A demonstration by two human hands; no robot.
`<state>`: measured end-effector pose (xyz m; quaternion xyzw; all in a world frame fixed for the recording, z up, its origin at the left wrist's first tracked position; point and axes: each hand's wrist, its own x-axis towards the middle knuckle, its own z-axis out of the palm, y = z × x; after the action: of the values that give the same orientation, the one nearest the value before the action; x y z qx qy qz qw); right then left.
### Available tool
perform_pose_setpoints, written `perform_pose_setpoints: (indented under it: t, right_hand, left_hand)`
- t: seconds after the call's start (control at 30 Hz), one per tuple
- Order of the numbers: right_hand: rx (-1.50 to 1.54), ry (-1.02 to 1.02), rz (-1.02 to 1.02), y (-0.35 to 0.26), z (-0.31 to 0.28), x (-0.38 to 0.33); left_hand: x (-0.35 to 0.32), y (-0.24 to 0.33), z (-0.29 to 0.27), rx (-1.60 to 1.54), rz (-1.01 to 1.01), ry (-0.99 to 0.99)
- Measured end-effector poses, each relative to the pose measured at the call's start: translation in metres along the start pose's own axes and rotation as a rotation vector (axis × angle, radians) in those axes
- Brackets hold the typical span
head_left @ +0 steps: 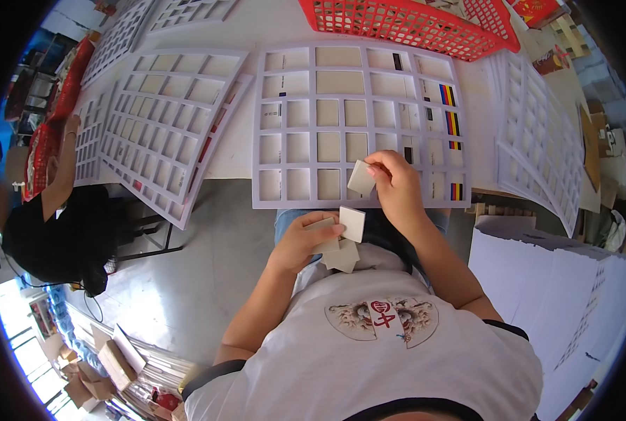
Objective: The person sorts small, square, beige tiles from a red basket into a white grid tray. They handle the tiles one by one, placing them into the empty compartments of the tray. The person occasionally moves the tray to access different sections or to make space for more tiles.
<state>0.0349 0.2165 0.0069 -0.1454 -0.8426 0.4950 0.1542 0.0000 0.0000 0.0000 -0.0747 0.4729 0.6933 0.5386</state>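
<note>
Beige square tiles point(353, 224): several in the left hand point(300, 242), one (thin, tilted) in the right hand point(399, 185)

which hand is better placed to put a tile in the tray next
Probably the right hand: it pinches a single tile over the nearest row of the tray, while the left hand holds several tiles below its edge.

Our 1 view looks from the person's head, tipped steeply downward over the white shirt point(376, 365), with the left hand point(304, 244) and right hand point(398, 188) close below; we face the white table point(236, 151) ahead through a wide fisheye
</note>
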Motion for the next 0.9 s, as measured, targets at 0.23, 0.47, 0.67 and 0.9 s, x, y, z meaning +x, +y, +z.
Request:
perform_pose_setpoints:
  t: [0.23,0.47,0.67,0.9]
  right_hand:
    - [-0.114,-0.109,-0.195,0.006,0.004,0.003]
    - [-0.171,-0.177,-0.197,0.004,-0.001,0.003]
    - [-0.212,-0.207,-0.088,-0.005,-0.016,0.006]
    - [0.128,-0.172,0.185,0.012,-0.064,0.024]
  left_hand:
    - [0.001,-0.007,-0.009,-0.071,0.079,0.047]
    - [0.005,-0.008,-0.014,-0.078,0.064,0.044]
    - [0.006,-0.007,-0.017,-0.068,0.06,0.03]
    - [-0.004,0.02,0.016,0.386,0.296,-0.082]
